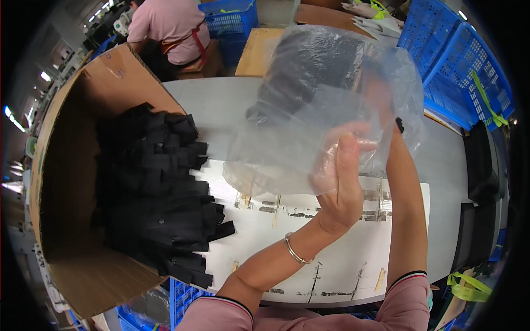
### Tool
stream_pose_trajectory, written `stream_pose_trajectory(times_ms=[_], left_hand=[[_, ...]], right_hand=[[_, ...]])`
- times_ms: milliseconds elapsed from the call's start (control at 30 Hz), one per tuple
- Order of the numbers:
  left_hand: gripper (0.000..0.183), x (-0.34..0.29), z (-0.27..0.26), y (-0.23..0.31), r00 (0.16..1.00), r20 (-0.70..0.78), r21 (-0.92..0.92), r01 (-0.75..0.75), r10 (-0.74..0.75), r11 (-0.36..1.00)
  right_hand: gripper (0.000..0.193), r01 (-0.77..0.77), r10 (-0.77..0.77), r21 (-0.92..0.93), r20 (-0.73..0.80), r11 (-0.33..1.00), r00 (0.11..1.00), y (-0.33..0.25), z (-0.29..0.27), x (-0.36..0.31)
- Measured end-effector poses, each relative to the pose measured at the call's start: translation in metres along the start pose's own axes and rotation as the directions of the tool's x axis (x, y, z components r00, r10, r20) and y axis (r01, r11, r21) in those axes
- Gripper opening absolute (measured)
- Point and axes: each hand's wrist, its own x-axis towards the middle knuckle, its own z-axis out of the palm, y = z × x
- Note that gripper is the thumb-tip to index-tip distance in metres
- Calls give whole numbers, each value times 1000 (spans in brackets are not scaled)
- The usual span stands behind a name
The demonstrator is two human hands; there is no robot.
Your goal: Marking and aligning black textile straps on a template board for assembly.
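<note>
A large clear plastic bag (276,143) is held up over the table, with a dark bundle (309,66) showing through its far part. My left hand (342,165) is closed on the bag's near side, thumb up, its fingers partly behind the film. A metal bangle circles that wrist. My right hand (378,91) reaches up farther back, seen blurred through the plastic, so its fingers cannot be read. To the left, many black fabric strips (160,187) lie in a layered heap spilling out of a cardboard box (105,71).
A white board (309,237) with dark tape marks lies on the grey table (204,94). Blue plastic crates (469,66) stand at the far right, another blue crate (232,22) at the back. Black flat pieces (477,165) line the right edge. A person in pink (171,27) sits beyond.
</note>
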Motion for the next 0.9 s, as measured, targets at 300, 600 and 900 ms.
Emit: stream_pose_trajectory(times_ms=[300,600,900], left_hand=[[44,9,-4,-3,992,61,115,103,-111,988],[46,-2,21,7,931,353,209,14,-89,978],[28,-3,25,49,921,272,177,-334,280,926]], right_hand=[[48,347,-375,245,78,905,924,-18,70,112],[49,481,-489,436,-102,761,866,22,63,-70],[52,523,-480,563,-238,640,844,-19,30,-315]])
